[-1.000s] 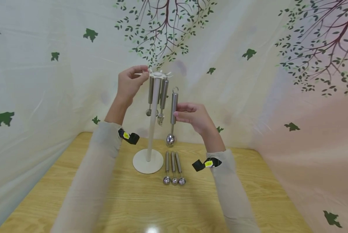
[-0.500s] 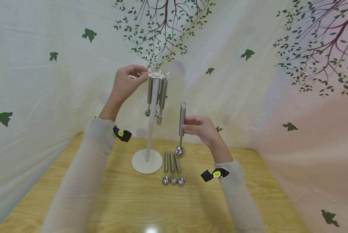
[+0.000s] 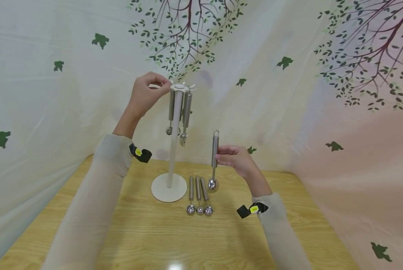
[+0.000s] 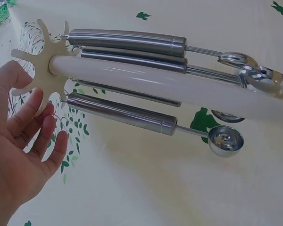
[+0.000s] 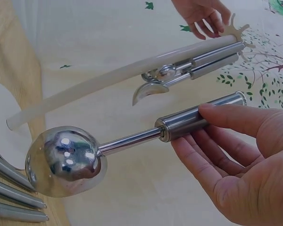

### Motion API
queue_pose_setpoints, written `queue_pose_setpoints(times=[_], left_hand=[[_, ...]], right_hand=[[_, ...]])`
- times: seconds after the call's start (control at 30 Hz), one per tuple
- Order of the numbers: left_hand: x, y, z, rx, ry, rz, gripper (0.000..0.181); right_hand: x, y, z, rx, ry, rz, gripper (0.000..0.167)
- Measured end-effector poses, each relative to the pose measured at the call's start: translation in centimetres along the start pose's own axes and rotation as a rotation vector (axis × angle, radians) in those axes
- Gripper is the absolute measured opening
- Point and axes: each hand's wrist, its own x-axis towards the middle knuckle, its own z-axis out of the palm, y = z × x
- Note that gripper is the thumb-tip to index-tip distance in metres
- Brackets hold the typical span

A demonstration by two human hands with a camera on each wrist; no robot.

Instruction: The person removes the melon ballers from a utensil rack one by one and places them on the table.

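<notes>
My left hand (image 3: 147, 93) pinches a prong at the star-shaped top of a white hanging utensil stand (image 3: 174, 150). Several steel utensils (image 4: 127, 40) with tubular handles hang from this top, among them a small round scoop (image 4: 225, 140). Out to the right of the stand, my right hand (image 3: 236, 159) holds a steel melon baller (image 3: 215, 152) by its handle, between thumb and fingers. Its hanging ring points up and its round bowl (image 5: 66, 157) points down, above the table. In the right wrist view the bowl's back faces the camera.
Three more round-bowled scoops (image 3: 198, 189) lie side by side on the wooden table (image 3: 174, 240), right of the stand's round base (image 3: 161, 189). A pale cloth backdrop (image 3: 86, 93) with printed leaves and branches rises behind the table.
My right hand has carried the melon baller down and to the right, away from the stand. My left hand stays at the stand's top.
</notes>
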Motion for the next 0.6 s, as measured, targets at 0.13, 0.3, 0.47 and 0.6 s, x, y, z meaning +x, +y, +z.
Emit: queue_pose_setpoints(times=[0.13,0.3,0.47,0.6], left_hand=[[-0.1,-0.2,0.0,-0.144,-0.002,-0.039,0.016],[-0.2,-0.3,-0.1,-0.236,-0.028,-0.106,0.011],[-0.1,-0.4,-0.2,-0.267,-0.050,-0.129,0.008],[-0.1,-0.5,-0.1,-0.279,-0.057,-0.136,0.006]], right_hand=[[-0.1,0.4,0.0,0.003,-0.006,-0.009,0.041],[-0.1,0.9,-0.1,0.015,-0.009,-0.003,0.040],[0.0,1.2,-0.2,0.022,-0.010,0.009,0.040],[0.0,1.6,-0.4,0.025,-0.018,0.026,0.038]])
